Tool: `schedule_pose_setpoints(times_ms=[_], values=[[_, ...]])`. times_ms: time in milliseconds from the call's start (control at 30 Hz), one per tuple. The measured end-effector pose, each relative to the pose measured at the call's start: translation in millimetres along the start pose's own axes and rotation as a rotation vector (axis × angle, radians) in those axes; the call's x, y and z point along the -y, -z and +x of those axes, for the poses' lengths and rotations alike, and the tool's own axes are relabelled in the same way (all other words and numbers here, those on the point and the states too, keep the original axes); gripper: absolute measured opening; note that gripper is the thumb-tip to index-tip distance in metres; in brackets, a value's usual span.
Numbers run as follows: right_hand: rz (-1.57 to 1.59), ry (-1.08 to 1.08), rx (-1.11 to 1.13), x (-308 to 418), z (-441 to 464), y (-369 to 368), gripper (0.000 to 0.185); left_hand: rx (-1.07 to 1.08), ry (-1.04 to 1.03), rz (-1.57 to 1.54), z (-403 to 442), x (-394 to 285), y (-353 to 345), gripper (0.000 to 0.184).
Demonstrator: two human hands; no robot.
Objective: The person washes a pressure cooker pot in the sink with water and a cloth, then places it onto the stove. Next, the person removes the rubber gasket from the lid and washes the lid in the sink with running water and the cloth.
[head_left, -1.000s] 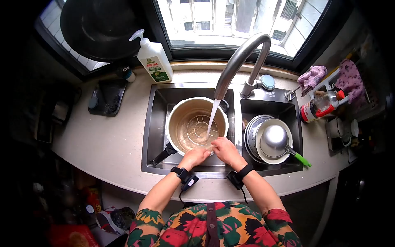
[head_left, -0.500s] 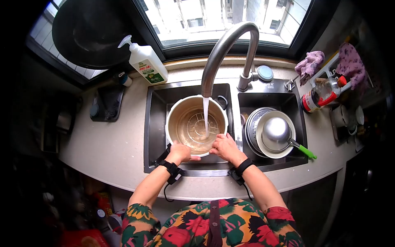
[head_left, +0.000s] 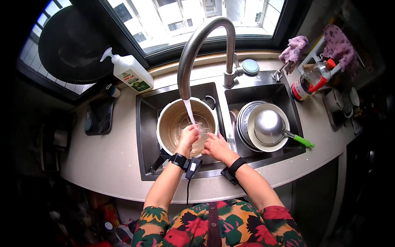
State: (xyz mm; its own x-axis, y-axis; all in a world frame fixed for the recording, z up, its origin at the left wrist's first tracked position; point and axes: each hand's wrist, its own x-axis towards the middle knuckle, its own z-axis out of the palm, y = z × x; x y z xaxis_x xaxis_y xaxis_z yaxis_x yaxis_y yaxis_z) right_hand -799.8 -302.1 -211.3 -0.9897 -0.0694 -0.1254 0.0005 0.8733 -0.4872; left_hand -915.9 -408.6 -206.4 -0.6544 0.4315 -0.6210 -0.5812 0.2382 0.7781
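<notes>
Running from the arched faucet, a water stream drops into the round pot, which sits upright in the L sink basin. L hand is over the pot's near side, fingertips at the stream; grip looks bunched, fingers together, but can't tell if it's pinching anything. R hand is at the pot's near-R rim, fingers bent; can't tell if that grip is pressed together on the rim or just resting. Pot's loop handle shows at the far R, its long black handle at the near L.

R basin: a green-handled metal scoop, dome up, in a cream bowl, w/ a perforated metal tray partly under it. Pump bottle is on the tabletop behind the L basin, near a blk tray; red-capped sauce bottle is beside the R basin.
</notes>
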Motion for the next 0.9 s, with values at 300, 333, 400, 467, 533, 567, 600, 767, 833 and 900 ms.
schedule_pose_setpoints(times_ms=[300, 333, 400, 467, 533, 567, 600, 767, 833, 900], values=[[0.332, 0.004, -0.117, 3, -3, 2, 0.018, 0.063, 0.172, 0.351, 4, 44, 5, 0.055], [0.330, 0.004, -0.116, 2, -5, 6, 0.018, 0.065, 0.172, 0.350, 5, 44, 5, 0.055], [1.018, -0.205, -0.249, 1, -17, 23, 0.017, 0.151, 0.093, 0.468, 6, 47, 4, 0.057], [1.050, -0.408, -0.374, 4, -35, 45, 0.017, 0.197, 0.054, 0.532, 18, 57, 15, 0.060], [0.926, -0.511, -0.427, -6, -51, 50, 0.017, 0.163, -0.035, 0.816, 29, 69, 16, 0.064], [0.930, -0.456, -0.497, -19, -57, 38, 0.017, 0.179, -0.027, 0.720, 32, 75, 18, 0.065], [0.914, -0.516, -0.481, -14, -65, 55, 0.016, 0.193, -0.018, 0.625, 36, 80, 21, 0.065], [0.770, -0.413, -0.711, -39, -86, 94, 0.013, 0.157, -0.054, 0.973, 41, 73, 24, 0.064], [0.772, -0.400, -0.812, -56, -95, 115, 0.012, 0.138, -0.044, 1.071, 46, 72, 19, 0.056], [0.744, -0.416, -0.914, -73, -106, 141, 0.014, 0.106, -0.023, 1.125, 39, 65, 13, 0.040]])
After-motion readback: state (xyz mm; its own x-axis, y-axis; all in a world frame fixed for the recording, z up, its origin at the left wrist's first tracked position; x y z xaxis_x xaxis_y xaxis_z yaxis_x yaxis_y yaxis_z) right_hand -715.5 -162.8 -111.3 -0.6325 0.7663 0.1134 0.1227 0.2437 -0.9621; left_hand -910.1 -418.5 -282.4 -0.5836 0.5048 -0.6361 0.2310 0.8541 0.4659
